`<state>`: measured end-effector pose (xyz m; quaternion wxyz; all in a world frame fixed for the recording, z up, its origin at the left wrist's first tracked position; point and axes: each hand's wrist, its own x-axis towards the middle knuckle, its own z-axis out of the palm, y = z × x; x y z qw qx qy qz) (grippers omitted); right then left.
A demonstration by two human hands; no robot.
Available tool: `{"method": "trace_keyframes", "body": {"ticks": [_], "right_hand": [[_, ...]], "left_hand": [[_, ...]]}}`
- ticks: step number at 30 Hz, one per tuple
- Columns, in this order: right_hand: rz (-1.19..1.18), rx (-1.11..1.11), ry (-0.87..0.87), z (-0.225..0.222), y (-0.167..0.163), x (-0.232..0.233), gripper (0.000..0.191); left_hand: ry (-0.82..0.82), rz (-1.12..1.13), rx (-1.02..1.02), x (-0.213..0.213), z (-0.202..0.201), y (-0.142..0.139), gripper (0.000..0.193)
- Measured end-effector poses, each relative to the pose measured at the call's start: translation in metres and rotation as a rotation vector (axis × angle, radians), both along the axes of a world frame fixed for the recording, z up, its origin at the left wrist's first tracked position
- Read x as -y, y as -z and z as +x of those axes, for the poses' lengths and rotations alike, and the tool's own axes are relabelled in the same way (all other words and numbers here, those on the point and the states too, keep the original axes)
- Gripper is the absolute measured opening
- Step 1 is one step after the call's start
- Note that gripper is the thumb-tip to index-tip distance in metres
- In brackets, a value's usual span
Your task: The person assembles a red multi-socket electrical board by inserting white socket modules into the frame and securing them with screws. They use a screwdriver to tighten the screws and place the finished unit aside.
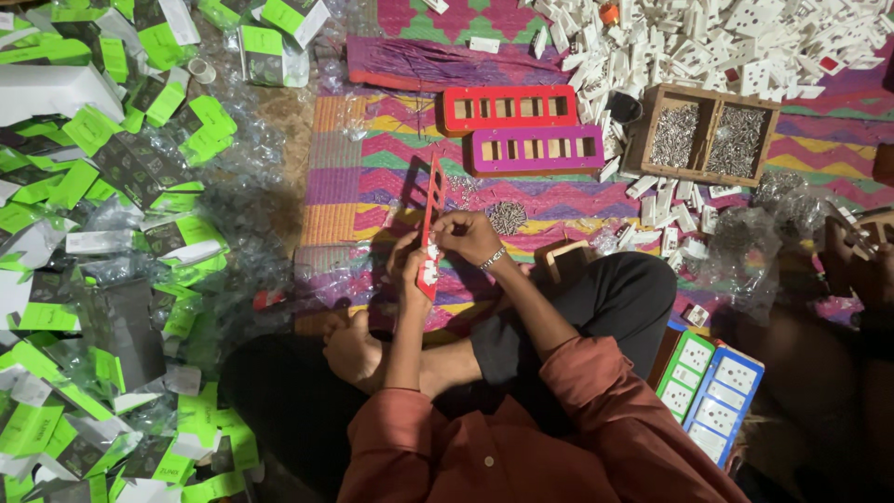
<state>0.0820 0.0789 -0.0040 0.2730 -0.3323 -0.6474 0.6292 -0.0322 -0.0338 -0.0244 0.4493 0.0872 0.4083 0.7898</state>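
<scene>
I sit cross-legged on a striped mat. My left hand holds a long red slotted frame upright on edge, gripping its lower end. My right hand pinches a small white socket piece against that frame near its bottom. A bracelet shows on my right wrist. Two more frames lie flat ahead: a red one and a magenta one, both with empty slots.
A wooden box of screws stands at the right, behind it a heap of white socket parts. Loose screws lie on the mat. Green and black cartons cover the left. Filled green and blue frames rest by my right knee.
</scene>
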Motion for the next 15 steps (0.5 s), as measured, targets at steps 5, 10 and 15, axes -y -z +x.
{"method": "trace_keyframes", "body": {"ticks": [5,10,15], "right_hand": [[0.033,-0.003,0.005,-0.001,-0.008,0.002,0.012],[0.111,0.021,0.028,-0.002,-0.011,0.005,0.011],[0.063,0.000,0.026,-0.003,-0.011,0.006,0.011]], "left_hand": [[-0.013,-0.029,-0.004,0.000,-0.001,0.004,0.038],[-0.012,-0.009,-0.053,0.001,-0.001,0.004,0.040],[-0.018,-0.013,-0.055,0.002,0.001,0.000,0.038]]}}
